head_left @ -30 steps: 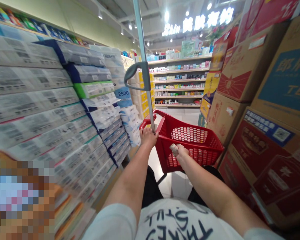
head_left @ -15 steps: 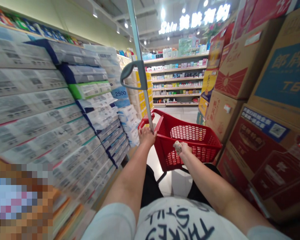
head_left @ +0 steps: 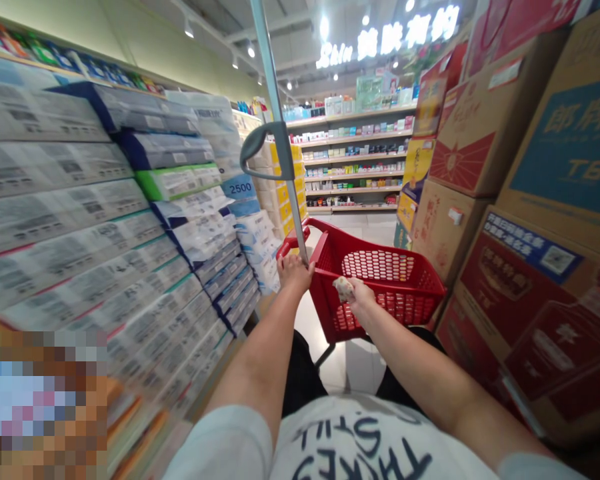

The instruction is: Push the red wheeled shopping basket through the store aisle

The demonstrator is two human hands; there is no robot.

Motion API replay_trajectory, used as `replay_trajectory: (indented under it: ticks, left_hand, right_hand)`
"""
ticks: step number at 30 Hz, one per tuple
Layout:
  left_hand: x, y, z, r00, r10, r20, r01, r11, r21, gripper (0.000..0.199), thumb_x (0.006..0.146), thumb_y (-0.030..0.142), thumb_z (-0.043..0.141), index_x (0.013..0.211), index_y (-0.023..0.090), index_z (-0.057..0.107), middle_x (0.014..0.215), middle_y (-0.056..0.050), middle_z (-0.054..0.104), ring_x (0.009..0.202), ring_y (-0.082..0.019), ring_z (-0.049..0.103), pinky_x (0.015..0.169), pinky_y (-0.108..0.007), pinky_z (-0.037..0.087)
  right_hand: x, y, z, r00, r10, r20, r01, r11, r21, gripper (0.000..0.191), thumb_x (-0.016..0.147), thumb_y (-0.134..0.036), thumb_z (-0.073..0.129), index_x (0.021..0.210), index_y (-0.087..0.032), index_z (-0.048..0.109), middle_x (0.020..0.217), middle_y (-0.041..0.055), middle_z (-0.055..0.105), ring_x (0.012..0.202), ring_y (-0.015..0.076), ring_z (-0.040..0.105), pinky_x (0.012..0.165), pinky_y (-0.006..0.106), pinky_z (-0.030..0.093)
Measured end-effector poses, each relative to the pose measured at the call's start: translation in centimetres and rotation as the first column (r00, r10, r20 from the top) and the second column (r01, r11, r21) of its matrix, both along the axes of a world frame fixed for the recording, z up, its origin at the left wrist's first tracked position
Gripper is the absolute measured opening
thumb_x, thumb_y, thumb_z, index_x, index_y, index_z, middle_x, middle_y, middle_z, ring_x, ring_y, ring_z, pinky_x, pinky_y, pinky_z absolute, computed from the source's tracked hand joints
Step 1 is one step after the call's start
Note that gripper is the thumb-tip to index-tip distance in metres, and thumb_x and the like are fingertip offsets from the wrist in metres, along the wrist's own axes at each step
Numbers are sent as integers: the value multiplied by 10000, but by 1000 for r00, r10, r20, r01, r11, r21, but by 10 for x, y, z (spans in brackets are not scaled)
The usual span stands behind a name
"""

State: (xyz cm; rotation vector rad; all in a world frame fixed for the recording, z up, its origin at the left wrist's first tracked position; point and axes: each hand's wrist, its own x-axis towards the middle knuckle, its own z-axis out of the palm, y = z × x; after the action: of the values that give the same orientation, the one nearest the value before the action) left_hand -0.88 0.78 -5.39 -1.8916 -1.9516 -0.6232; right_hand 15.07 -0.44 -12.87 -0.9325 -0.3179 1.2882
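Observation:
My left hand (head_left: 295,274) is closed around the rim of a red plastic shopping trolley basket (head_left: 375,280), next to the foot of its tall grey metal pole (head_left: 279,127). The pole carries a curved grey handle near its top. My right hand (head_left: 363,300) is above the basket's near side and pinches a small crumpled pale item (head_left: 344,289), perhaps paper or tissue. The basket's mesh bottom shows no goods. My white printed shirt (head_left: 360,440) fills the bottom of the view.
Tall stacks of wrapped tissue packs (head_left: 130,220) line the aisle's left side. Large printed cardboard cartons (head_left: 530,200) are piled on the right. Shelves of small packaged goods (head_left: 353,160) stand at the far end, beyond a tiled floor (head_left: 360,230). A pixelated patch covers the lower left corner.
My right hand has shifted slightly up and left, and the crumpled item now shows more clearly. The whole view has drifted a little left. My left hand stays on the basket.

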Motion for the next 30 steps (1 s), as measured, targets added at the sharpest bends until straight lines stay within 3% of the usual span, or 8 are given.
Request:
replay_trajectory:
  ticks: [5, 13, 16, 19, 24, 30]
  left_hand:
    - [1, -3, 2, 1000, 5, -3, -5, 1000, -7, 484, 887, 535, 414, 1109, 162, 627, 1163, -131, 606, 1209, -292, 442, 1124, -435, 188]
    - [1, -4, 3, 1000, -2, -2, 2, 1000, -27, 498, 891, 538, 394, 1135, 163, 614, 1191, -136, 592, 1224, -303, 428, 1126, -447, 169]
    - [1, -3, 2, 1000, -4, 4, 4, 1000, -18, 505, 890, 531, 394, 1147, 155, 610, 1196, -141, 590, 1231, -309, 424, 1130, -449, 157]
    - [2, -2, 1, 1000, -3, 8, 3, 1000, -13, 517, 888, 526, 400, 1163, 140, 606, 1199, -149, 592, 1239, -309, 425, 1133, -443, 153]
    - [2, -2, 0, 1000, 1, 23, -1, 1000, -22, 526, 892, 531, 386, 1183, 147, 594, 1225, -140, 591, 1247, -304, 426, 1131, -445, 155]
    - [2, -2, 0, 1000, -4, 21, 4, 1000, -22, 523, 887, 525, 403, 1199, 146, 582, 1276, -143, 567, 1250, -300, 419, 1128, -438, 161]
  right_hand:
    - [-14, -6, 26, 1000, -6, -27, 5, 999, -36, 166, 703, -90, 664, 738, -167, 521, 547, -38, 587, 481, 114, 599, 450, 196, 506]
    - [-23, -10, 47, 992, 127, 23, -127, 992, -23, 151, 709, -82, 678, 766, -150, 557, 572, -22, 601, 465, 125, 594, 441, 217, 495]
    - [-23, -7, 53, 984, 167, 55, -173, 979, 110, 212, 663, -80, 713, 808, -143, 572, 668, 7, 649, 556, 143, 635, 506, 235, 524]
    - [-22, -4, 54, 976, 89, 200, -139, 959, 246, 286, 614, -72, 735, 841, -150, 580, 730, 4, 664, 636, 141, 644, 559, 225, 527]
    - [-17, 2, 41, 817, -36, 576, -83, 980, 179, 243, 592, -28, 703, 780, -163, 628, 657, -28, 632, 596, 116, 584, 498, 180, 436]
    - [-3, 1, 34, 687, 59, 725, -354, 897, 263, 238, 619, -33, 710, 780, -207, 706, 731, -35, 668, 671, 108, 574, 572, 172, 434]
